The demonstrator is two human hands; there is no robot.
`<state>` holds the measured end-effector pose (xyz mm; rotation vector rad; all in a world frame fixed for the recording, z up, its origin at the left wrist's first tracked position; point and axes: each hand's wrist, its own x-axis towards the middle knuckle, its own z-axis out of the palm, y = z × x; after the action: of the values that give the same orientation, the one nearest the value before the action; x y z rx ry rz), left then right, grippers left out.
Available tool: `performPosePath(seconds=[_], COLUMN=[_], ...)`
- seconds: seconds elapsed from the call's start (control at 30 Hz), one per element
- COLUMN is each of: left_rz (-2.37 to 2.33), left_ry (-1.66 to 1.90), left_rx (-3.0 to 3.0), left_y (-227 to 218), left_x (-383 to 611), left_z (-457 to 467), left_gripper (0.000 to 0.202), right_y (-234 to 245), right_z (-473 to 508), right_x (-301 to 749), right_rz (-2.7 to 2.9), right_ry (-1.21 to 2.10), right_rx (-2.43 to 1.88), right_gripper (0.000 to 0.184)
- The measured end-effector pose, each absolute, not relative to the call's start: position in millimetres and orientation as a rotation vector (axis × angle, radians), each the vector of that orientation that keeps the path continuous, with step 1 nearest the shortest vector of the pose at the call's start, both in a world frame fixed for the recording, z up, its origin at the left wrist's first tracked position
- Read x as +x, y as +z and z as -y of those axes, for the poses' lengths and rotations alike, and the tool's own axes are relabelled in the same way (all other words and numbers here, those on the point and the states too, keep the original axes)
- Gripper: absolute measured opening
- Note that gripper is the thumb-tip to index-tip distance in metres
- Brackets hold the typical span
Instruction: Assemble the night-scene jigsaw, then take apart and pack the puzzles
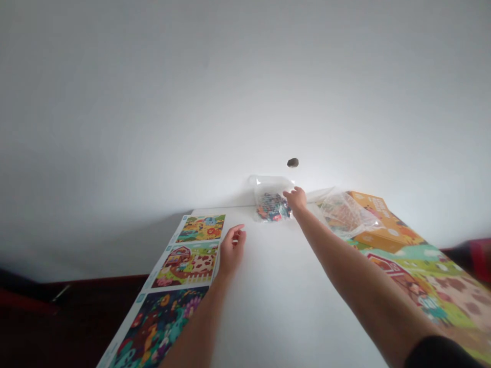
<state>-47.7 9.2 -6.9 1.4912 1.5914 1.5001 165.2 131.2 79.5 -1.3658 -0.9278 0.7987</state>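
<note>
My right hand reaches to the far edge of the white table and its fingers close on a clear plastic bag of puzzle pieces that leans against the wall. My left hand rests on the table with fingers loosely curled, holding nothing, beside a row of three colourful picture sheets along the table's left edge.
An orange puzzle box with another clear bag on it lies at the far right. A large farm-picture sheet covers the table's right side. A small dark mark is on the white wall.
</note>
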Motion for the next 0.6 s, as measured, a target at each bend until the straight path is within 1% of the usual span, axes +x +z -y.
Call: performPosePath(seconds=[0.1,0.13,0.17,0.27,0.33,0.37,0.43,0.53,0.6], left_rz=[-1.551,-1.535,-1.526,-1.527,-1.54,-1.544,-1.543,-1.537,-1.529], left_ry=[1.425,1.404,1.386,1.342,1.317,1.309,1.305,1.31,1.31], left_rx=[1.561,1.588,1.617,1.692,1.718,1.729,1.763,1.838,1.879], left_y=[-10,-11,-12,-12,-13,-13,-14,-16,-18], left_x=[-43,-42,-41,-40,-40,-41,-42,-42,-42], left_z=[-9,-9,-10,-9,-7,-6,-5,-4,-5], left_gripper=[0.034,0.033,0.032,0.03,0.03,0.03,0.028,0.024,0.023], right_y=[70,65,61,52,48,46,41,32,25], right_z=[-98,-79,-57,16,59,76,99,112,114], right_x=[171,171,171,180,201,217,262,350,410], right_rz=[1.037,1.206,1.38,1.748,1.92,1.98,2.008,1.944,2.029], right_ry=[0.733,0.692,0.671,0.699,0.759,0.736,0.605,0.334,0.196], right_rx=[-1.492,-1.536,-1.559,-1.593,-1.611,-1.655,-1.794,-2.077,-2.097], right_gripper=[0.069,0.074,0.075,0.072,0.067,0.063,0.055,0.049,0.053])
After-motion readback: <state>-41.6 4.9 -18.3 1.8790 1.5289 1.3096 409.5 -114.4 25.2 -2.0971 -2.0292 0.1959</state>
